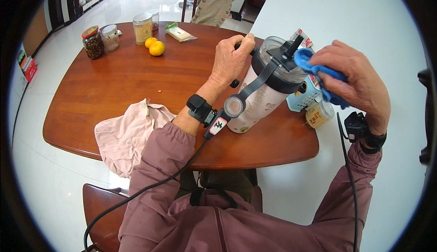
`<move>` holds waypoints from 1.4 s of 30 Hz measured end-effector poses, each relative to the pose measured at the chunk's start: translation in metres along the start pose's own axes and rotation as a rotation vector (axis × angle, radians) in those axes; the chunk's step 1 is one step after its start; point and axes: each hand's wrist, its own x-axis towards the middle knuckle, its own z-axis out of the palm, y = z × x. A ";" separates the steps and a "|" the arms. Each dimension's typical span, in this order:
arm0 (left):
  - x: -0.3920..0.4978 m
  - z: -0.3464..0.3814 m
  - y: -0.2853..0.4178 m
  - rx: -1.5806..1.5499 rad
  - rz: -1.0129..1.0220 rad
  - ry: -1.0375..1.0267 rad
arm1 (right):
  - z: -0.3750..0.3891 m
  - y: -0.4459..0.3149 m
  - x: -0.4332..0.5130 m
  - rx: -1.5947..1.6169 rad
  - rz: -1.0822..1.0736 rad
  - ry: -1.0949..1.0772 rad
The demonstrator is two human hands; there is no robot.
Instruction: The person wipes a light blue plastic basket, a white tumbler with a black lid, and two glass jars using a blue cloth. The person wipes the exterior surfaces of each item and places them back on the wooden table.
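Note:
A large white tumbler with small printed pictures stands at the right part of the table, leaning in the view. Its clear lid has a black spout, and a dark grey strap hangs down its side. My left hand is closed around the tumbler's black handle, thumb on top. In my right hand is a bunched blue cloth, its edge at the lid beside the spout. My fingers hide part of the cloth, so firm contact is hard to tell.
Across the brown wooden table are jars, a canister, two oranges and a packet. A pink cloth hangs over the front edge. A light blue basket and a labelled jar stand beyond the tumbler.

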 end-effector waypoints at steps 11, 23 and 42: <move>0.000 -0.002 -0.002 -0.016 0.004 -0.013 | 0.021 -0.005 0.003 -0.124 -0.071 0.067; 0.000 -0.001 0.002 -0.046 -0.066 -0.008 | 0.050 0.040 0.024 0.292 0.236 0.317; 0.009 -0.001 -0.012 -0.095 0.041 -0.104 | 0.134 0.066 -0.028 1.063 0.589 0.981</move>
